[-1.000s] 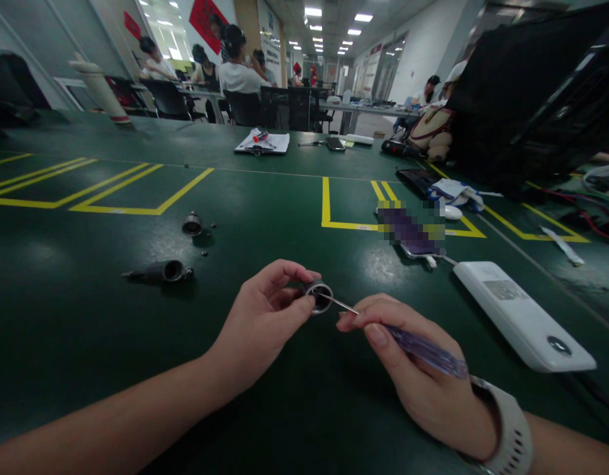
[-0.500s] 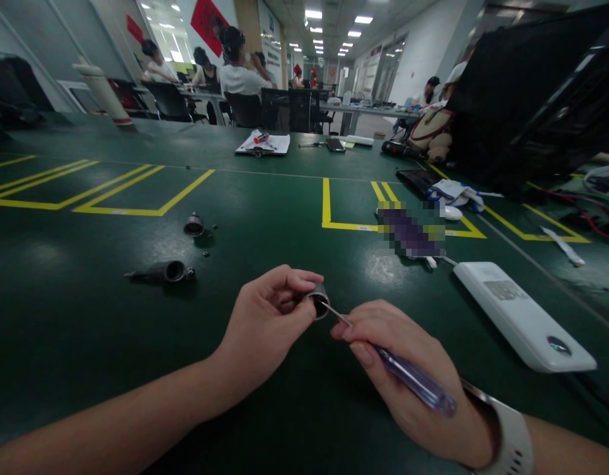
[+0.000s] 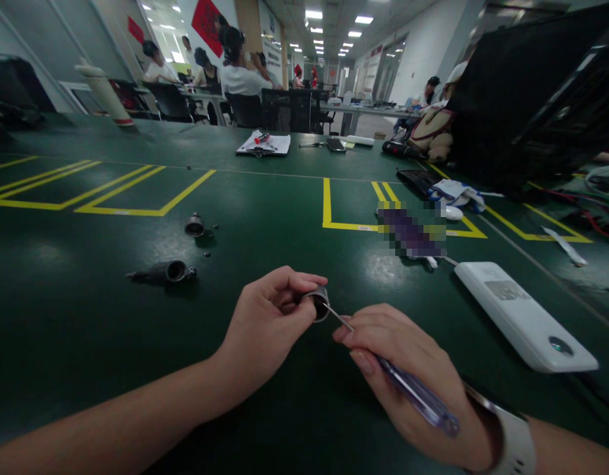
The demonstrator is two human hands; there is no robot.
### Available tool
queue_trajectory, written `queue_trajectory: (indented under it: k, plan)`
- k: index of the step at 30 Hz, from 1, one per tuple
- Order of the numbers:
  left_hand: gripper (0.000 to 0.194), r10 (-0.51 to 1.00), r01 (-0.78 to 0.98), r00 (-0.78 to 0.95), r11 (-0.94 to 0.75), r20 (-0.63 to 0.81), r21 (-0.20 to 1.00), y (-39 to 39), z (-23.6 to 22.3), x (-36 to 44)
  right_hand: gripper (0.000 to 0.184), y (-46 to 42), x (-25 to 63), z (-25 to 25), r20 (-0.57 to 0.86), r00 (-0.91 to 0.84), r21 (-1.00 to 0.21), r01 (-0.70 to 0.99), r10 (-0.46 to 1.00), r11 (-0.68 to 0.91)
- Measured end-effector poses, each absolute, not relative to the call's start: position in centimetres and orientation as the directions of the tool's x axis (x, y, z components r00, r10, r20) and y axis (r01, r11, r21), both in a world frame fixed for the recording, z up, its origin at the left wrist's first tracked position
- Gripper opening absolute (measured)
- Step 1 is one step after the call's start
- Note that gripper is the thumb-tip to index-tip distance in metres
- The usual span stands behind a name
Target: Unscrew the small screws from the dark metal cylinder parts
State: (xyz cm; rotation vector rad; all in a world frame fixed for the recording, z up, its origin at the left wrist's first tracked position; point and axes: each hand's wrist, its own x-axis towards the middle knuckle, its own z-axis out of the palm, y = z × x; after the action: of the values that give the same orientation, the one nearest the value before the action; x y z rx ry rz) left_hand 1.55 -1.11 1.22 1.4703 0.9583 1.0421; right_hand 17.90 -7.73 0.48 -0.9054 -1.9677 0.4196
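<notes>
Between thumb and fingers, my left hand [image 3: 269, 320] pinches a small hollow metal cylinder [image 3: 320, 305], its open end turned towards my right hand. My right hand [image 3: 408, 376] is closed around a screwdriver [image 3: 417, 394] with a clear purplish handle. The thin metal shaft reaches into the cylinder's opening; its tip is hidden inside. To the left on the table lies a dark metal part with a hollow round body and a thin shaft [image 3: 163, 272]. Behind it sits a small metal cap-like part [image 3: 194, 225], with two tiny pieces, perhaps nuts [image 3: 207, 254], near it.
A white power bank [image 3: 524, 316] with a cable lies at the right, near a blurred-out phone-like object [image 3: 410, 232]. Further back are a clipboard with papers [image 3: 263, 143], a cloth [image 3: 456, 194] and a large black object [image 3: 526, 99]. Yellow tape marks the green table [image 3: 111, 369].
My right hand and the screwdriver have shifted very slightly down and to the right, the shaft still in the cylinder. My left hand has hardly moved.
</notes>
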Motion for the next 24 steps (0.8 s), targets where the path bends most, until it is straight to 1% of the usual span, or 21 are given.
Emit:
queue_trajectory:
  k: [3, 5, 7, 9, 11, 13, 15, 18, 21, 23, 24]
  plan:
    - [0.005, 0.942, 0.054, 0.318, -0.131, 0.108, 0.990, -0.9, 1.2, 1.5, 0.025, -7.8, 17.9, 0.5, 0.578, -0.281, -0.647, 0.414, 0.766, 0.640]
    - [0.006, 0.936, 0.070, 0.338, -0.128, 0.097, 0.989, -0.7, 1.2, 1.4, 0.021, -7.8, 18.1, 0.5, 0.548, -0.227, -0.712, 0.379, 0.805, 0.591]
    - [0.015, 0.924, 0.085, 0.373, -0.127, 0.087, 0.988, -0.2, 1.2, 1.3, 0.017, -7.7, 18.3, 0.4, 0.484, -0.138, -0.798, 0.335, 0.864, 0.501]
    - [0.030, 0.907, 0.094, 0.413, -0.126, 0.077, 0.987, 0.4, 1.0, 1.0, 0.014, -7.4, 18.6, 0.3, 0.378, -0.049, -0.879, 0.293, 0.924, 0.375]
    - [0.044, 0.897, 0.101, 0.435, -0.139, 0.082, 0.985, 1.2, 0.7, 0.8, 0.012, -6.9, 18.8, 0.1, 0.268, -0.009, -0.931, 0.255, 0.963, 0.261]
    - [0.047, 0.902, 0.149, 0.414, -0.203, 0.126, 0.968, 2.1, 0.2, 0.4, 0.013, -6.3, 18.9, 0.0, 0.189, -0.006, -0.956, 0.226, 0.982, 0.185]
    - [0.043, 0.896, 0.248, 0.390, -0.324, 0.212, 0.913, 3.1, -0.3, 0.0, 0.017, -5.7, 18.9, 0.0, 0.128, -0.017, -0.970, 0.206, 0.992, 0.128]
    - [0.042, 0.869, 0.416, 0.379, -0.468, 0.319, 0.780, 4.8, -0.9, -0.4, 0.020, -4.8, 18.9, 0.2, 0.047, -0.025, -0.988, 0.143, 0.999, 0.050]
    - [0.043, 0.856, 0.600, 0.376, -0.517, 0.356, 0.611, 6.4, -1.1, -0.6, 0.019, -3.6, 18.7, 0.9, -0.015, -0.011, -1.000, 0.002, 1.000, -0.015]
    - [0.038, 0.849, 0.680, 0.388, -0.526, 0.359, 0.510, 7.4, -1.1, -0.6, 0.019, -2.6, 18.5, 1.4, -0.026, 0.004, -0.996, -0.091, 1.000, -0.025]
    - [0.034, 0.846, 0.701, 0.393, -0.529, 0.360, 0.478, 7.9, -1.0, -0.5, 0.017, -2.0, 18.3, 1.6, -0.022, 0.019, -0.991, -0.135, 1.000, -0.020]
